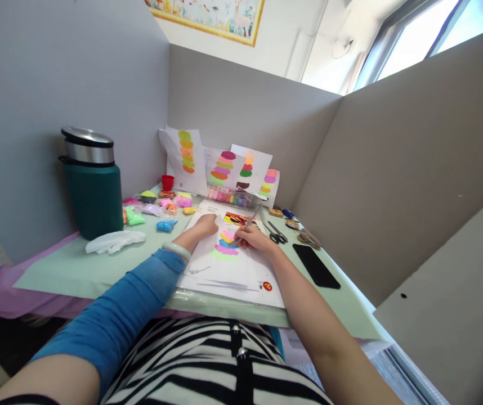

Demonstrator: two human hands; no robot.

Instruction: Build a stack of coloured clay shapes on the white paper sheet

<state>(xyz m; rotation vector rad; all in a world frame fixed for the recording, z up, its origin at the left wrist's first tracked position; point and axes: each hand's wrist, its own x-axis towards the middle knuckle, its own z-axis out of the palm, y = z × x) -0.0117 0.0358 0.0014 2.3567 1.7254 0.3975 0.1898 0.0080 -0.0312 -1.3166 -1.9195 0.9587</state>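
White paper (pixel 224 270): stacked colour patches, pink, blue, violet (pale green lowest).

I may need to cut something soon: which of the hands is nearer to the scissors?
Right. The right hand is just to the left of the scissors; the left hand is farther off, beyond the right one.

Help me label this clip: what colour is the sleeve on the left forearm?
The sleeve is blue, shown in the head view.
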